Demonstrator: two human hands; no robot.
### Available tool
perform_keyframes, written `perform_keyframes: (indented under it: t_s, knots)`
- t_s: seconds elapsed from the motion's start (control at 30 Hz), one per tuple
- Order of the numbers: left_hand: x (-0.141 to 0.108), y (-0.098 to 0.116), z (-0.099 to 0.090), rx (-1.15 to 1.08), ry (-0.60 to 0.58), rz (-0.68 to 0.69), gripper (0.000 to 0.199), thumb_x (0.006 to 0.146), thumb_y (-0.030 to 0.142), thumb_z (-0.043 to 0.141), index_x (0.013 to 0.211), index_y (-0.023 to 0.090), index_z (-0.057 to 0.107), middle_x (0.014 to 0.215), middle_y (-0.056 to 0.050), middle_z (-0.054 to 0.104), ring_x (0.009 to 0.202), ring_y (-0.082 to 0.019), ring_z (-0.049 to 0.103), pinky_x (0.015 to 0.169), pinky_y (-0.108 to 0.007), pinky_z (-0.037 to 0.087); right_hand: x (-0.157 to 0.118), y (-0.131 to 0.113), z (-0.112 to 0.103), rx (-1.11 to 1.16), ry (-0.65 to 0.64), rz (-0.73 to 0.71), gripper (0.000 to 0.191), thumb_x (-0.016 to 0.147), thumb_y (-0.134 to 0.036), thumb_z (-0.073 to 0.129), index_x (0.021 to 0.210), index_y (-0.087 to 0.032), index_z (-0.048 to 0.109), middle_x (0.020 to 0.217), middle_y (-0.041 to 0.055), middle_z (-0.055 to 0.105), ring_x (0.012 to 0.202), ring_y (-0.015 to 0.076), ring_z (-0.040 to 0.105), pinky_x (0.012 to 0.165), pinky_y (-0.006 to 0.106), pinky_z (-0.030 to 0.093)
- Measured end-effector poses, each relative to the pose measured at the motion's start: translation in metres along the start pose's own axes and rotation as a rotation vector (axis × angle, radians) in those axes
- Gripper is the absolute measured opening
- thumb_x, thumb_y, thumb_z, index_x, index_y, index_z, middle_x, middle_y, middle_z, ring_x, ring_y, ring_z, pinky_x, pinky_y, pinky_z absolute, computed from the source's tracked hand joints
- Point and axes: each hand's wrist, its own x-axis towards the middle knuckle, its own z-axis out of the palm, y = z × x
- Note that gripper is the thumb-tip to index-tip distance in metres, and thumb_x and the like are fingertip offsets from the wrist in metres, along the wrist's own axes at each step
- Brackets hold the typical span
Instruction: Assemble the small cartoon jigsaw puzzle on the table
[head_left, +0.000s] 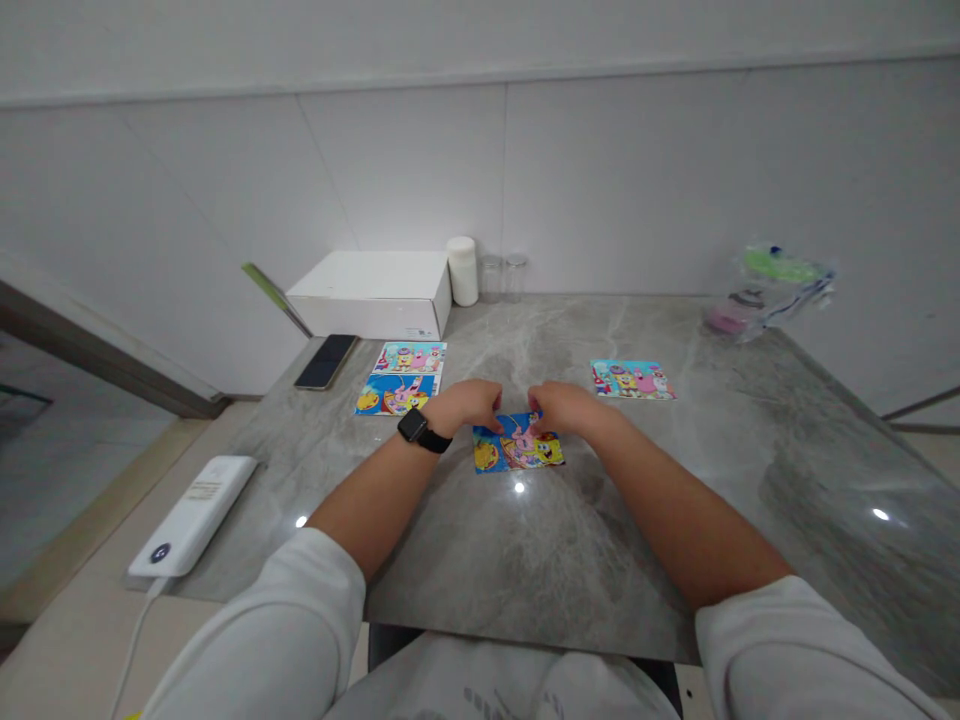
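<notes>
A blue and yellow cartoon picture card (517, 448) lies in front of me near the middle of the table. My left hand (478, 402), with a black watch on the wrist, has its fingers closed at the card's upper left edge. At the upper right edge, my right hand (556, 406) pinches the same card. Left of my hands is a larger cartoon sheet (397, 382), with a light blue picture above a dark blue one. To the right, a separate light blue cartoon card (631, 380) lies flat.
A phone (327, 361) and a white box (371, 295) are at the back left, beside a white roll (463, 271) and two clear glasses (503, 278). A plastic bag (769, 290) sits at the back right corner. A white power bank (196, 515) with a cable occupies the left edge.
</notes>
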Motion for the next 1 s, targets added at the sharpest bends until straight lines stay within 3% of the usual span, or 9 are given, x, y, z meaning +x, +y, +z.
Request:
perform_keyframes:
  t_s: [0.17,0.47,0.67,0.83,1.0]
  knots:
    - [-0.004,-0.008,-0.001,-0.068,-0.063,0.066,0.026,0.069,0.037,0.085,0.087,0.023,0.073,0.08,0.0,0.072,0.068,-0.018,0.059,0.062,-0.029,0.037,0.002,0.009,0.005,0.038,-0.026,-0.032,0.042,0.075,-0.047,0.086,0.106,-0.02,0.078,0.108,0.0139,0.079,0.1,0.0306,0.073,0.072,0.032,0.048]
    - [-0.012,-0.001,-0.006,-0.114,-0.056,0.16,0.017,0.068,0.027,0.083,0.074,0.022,0.069,0.069,0.002,0.067,0.06,-0.015,0.054,0.058,-0.029,0.033,0.003,0.008,0.007,0.058,-0.035,-0.086,0.033,0.074,-0.041,0.087,0.1,-0.022,0.078,0.098,0.0087,0.08,0.09,0.025,0.073,0.067,0.028,0.046]
    - [-0.014,0.003,-0.013,-0.109,-0.079,0.183,0.02,0.074,0.026,0.08,0.093,0.024,0.078,0.076,0.002,0.071,0.066,-0.016,0.06,0.06,-0.028,0.035,0.001,0.009,0.0,0.194,-0.064,-0.133,0.025,0.082,-0.026,0.079,0.107,-0.023,0.08,0.098,0.0041,0.082,0.086,0.0203,0.073,0.068,0.026,0.046]
    - [-0.012,0.0,-0.016,-0.092,-0.173,0.22,0.018,0.081,0.028,0.073,0.097,0.025,0.08,0.08,0.0,0.074,0.067,-0.017,0.062,0.06,-0.028,0.038,-0.002,0.015,-0.009,0.285,-0.13,-0.228,0.019,0.087,-0.025,0.071,0.102,-0.023,0.083,0.095,0.0031,0.082,0.083,0.0193,0.073,0.07,0.026,0.047]
    - [-0.012,-0.001,-0.016,-0.205,-0.195,0.248,0.023,0.083,0.034,0.071,0.102,0.022,0.075,0.09,-0.002,0.077,0.077,-0.018,0.067,0.064,-0.025,0.043,-0.001,0.019,-0.011,0.407,-0.117,-0.268,0.019,0.09,-0.025,0.067,0.101,-0.022,0.081,0.097,0.0021,0.082,0.086,0.0183,0.072,0.073,0.024,0.049]
